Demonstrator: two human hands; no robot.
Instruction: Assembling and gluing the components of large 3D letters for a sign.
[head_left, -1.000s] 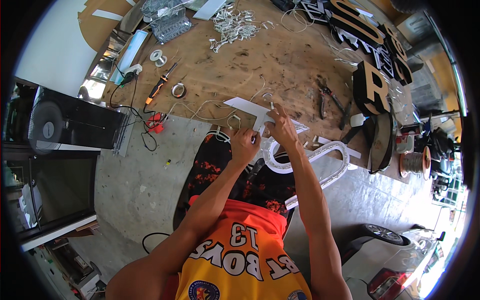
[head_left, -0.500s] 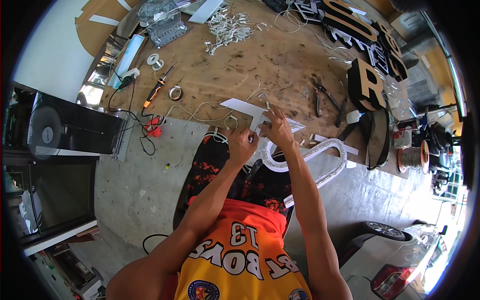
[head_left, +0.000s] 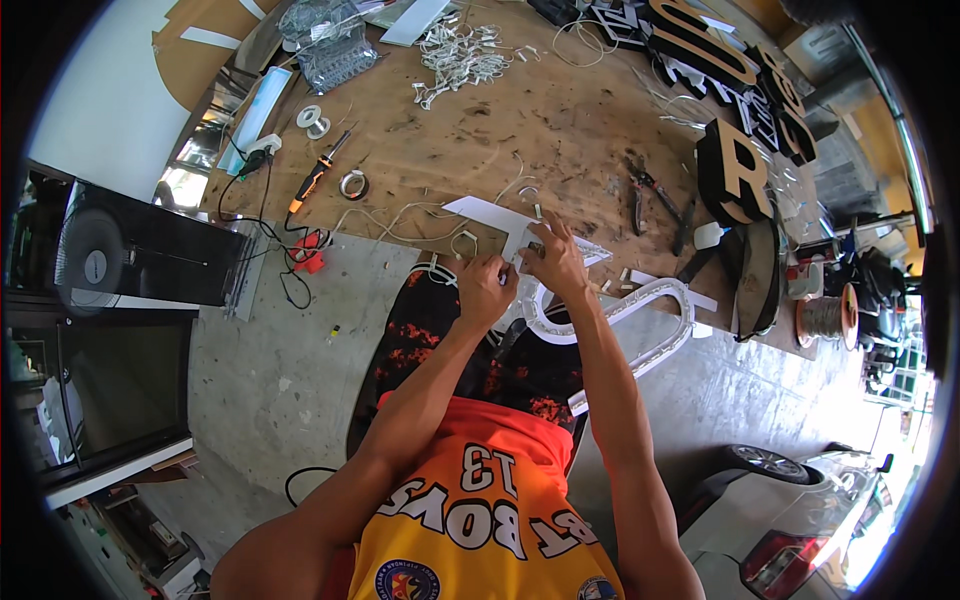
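1. Left hand (head_left: 487,288): fingers curled shut, pinching something small at the near edge of the workbench (head_left: 520,140); most likely an end of thin white wire (head_left: 400,212), though the pinched item is too small to tell for sure.
2. Right hand (head_left: 553,262): fingers bent down, pressing on the white flat panel (head_left: 495,216) just beside the left hand; whether it grips anything I cannot tell.
3. White flat panel: lies at the near edge of the workbench, partly under the right hand, with a white letter-shaped shell (head_left: 640,310) overhanging that edge beside it.
4. Step in hand (a judgement): fitting or wiring a small part onto the panel, fingertip work.
5. Next move calls for: a steady pinch, the panel held flat, fine alignment.
6. Nearby, unused: pliers (head_left: 640,190), orange-handled tool (head_left: 312,185), tape roll (head_left: 353,184), black sign letter (head_left: 735,175) toward the right edge.
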